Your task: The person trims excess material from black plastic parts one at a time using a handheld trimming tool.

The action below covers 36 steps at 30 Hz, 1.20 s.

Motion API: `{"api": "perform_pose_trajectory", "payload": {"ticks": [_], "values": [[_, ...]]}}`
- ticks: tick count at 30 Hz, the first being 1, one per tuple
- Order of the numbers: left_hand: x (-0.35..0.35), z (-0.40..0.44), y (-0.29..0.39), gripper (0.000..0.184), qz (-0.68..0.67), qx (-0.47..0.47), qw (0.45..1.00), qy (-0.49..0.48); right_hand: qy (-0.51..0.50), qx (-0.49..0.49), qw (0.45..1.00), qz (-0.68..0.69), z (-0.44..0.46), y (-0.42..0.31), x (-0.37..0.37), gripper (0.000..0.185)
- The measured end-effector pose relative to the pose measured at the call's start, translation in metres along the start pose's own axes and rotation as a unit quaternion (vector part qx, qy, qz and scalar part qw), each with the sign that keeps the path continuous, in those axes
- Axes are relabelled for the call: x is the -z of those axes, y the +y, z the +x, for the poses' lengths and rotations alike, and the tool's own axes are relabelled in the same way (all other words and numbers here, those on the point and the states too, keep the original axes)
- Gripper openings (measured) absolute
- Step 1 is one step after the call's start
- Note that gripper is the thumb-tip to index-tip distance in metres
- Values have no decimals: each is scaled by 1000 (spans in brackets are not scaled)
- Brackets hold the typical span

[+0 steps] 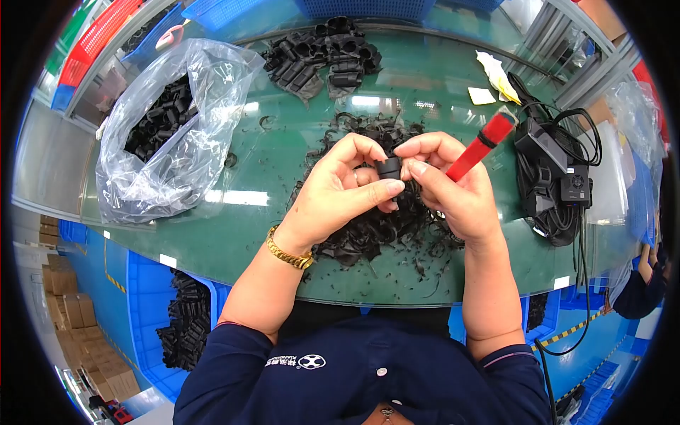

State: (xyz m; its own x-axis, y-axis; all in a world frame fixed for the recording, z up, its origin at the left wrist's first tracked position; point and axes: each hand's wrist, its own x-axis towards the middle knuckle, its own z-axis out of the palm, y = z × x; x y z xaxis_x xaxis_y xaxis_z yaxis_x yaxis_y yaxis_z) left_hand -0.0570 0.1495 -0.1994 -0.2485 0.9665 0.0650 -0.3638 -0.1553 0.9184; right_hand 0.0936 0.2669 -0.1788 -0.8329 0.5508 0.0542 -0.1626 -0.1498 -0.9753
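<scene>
Between my hands, over the green table, is a small black cylindrical part. My left hand is closed round it, with thumb and fingers on its near side. My right hand holds a red-handled tool that slants up to the right, and its thumb and index fingertips meet at the part's right edge. The tool's working end is hidden by the fingers. Beneath both hands lies a heap of thin black scraps.
A clear plastic bag of black parts stands at left. More black parts lie at the back. Black devices with cables and a yellow-white wrapper are at right. Blue bins sit below the table edge; a person is far right.
</scene>
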Motion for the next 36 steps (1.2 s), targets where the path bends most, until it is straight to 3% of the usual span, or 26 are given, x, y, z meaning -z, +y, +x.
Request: {"api": "perform_pose_trajectory", "payload": {"ticks": [3,6,9,13,15,16,18,20,22,30,33,34,36], "values": [[0,1,5,24,7,44,999,23,-32,-25,998,55,0,2,7,15],[4,1,2,20,25,26,999,29,-25,28,993,115,2,7,8,29],[5,1,4,21,28,23,999,29,52,177,982,-48,8,11,7,60],[5,0,4,21,34,20,999,31,6,118,992,42,0,7,12,52],[7,0,3,21,25,23,999,25,26,159,986,31,0,8,3,30],[6,0,3,21,25,23,999,26,25,159,986,32,0,7,0,30],[5,-1,6,20,22,22,999,18,41,154,986,-52,0,3,-5,11],[4,-1,7,20,15,23,999,19,53,131,989,-35,-1,2,-7,13],[4,-1,7,20,9,21,1000,21,39,183,974,-131,-1,6,-5,16],[6,-1,5,21,24,16,999,15,55,226,950,-209,4,9,-4,12],[4,0,4,21,35,17,999,34,42,374,862,-341,9,9,-5,19],[4,0,3,21,36,16,999,33,42,375,861,-341,10,11,-8,19],[4,0,2,22,57,34,996,55,44,428,811,-396,9,19,-14,21]]}}
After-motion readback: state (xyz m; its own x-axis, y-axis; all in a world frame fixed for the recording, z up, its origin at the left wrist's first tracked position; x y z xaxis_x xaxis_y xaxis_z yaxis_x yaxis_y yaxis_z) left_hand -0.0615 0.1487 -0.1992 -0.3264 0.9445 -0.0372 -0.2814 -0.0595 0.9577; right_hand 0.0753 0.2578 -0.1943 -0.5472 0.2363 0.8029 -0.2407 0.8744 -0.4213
